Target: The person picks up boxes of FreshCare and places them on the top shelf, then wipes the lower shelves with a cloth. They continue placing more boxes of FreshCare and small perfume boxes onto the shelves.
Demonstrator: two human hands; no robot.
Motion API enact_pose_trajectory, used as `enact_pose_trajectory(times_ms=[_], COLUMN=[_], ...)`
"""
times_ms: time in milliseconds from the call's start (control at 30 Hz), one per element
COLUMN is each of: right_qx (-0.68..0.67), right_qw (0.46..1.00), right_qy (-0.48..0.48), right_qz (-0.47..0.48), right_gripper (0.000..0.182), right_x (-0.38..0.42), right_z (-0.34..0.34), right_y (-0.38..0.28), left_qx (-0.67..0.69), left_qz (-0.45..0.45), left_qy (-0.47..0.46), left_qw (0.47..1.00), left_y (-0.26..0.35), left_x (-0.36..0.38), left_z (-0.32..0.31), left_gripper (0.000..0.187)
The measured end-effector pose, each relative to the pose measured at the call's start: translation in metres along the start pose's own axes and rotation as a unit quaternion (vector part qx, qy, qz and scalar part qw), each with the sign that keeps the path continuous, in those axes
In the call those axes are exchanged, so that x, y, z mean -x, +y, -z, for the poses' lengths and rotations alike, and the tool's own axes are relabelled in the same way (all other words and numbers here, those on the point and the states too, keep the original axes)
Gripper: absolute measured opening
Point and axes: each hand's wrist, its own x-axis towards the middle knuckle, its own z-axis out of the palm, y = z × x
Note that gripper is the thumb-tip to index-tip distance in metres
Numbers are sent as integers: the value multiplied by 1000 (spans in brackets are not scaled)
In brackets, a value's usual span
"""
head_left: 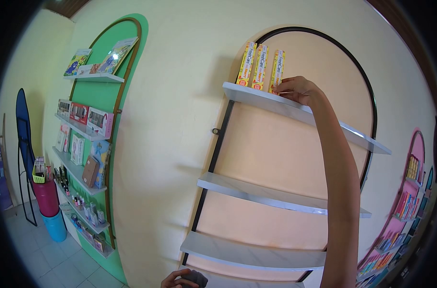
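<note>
Three slim yellow-and-white FreshCare boxes stand upright on the top marble-look shelf (271,102): a left one (246,65), a middle one (260,68) and a right one (277,69), with a wider gap before the right one. My right hand (295,90) reaches up to that shelf, its fingers closed on the lower part of the right box. Low in the view, at the bottom edge, my left hand (179,278) has its fingers curled beside a dark grey object (196,277), which I cannot make out; the hand is partly cut off.
Lower shelves (261,194) run beneath the top one in a black arched frame. On the left, a green arched display (94,99) holds boxes, books and bottles, near a magenta bin (47,199) and a blue bucket (55,227). A pink display (404,206) stands far right.
</note>
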Motion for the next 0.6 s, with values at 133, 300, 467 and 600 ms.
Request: enact_pose_trajectory(times_ms=[133, 300, 467, 600], right_qx=[-9, -7, -22, -21], right_qw=[1000, 1000, 1000, 1000], right_qy=[1, 16, -2, 1], right_qz=[9, -3, -5, -4], right_gripper=[23, 23, 23, 23], right_x=[0, -1, -4, -1], right_z=[-6, -7, -5, -6], right_y=[-1, -2, -1, -2], left_qx=[1, -3, -1, 7], left_qz=[-5, -2, -11, -17], left_qy=[9, 11, 10, 11], left_qw=[1000, 1000, 1000, 1000], left_y=[0, 1, -1, -4], left_x=[0, -1, -2, -3], left_z=[-1, -3, -1, -1], left_gripper=[65, 64, 63, 64])
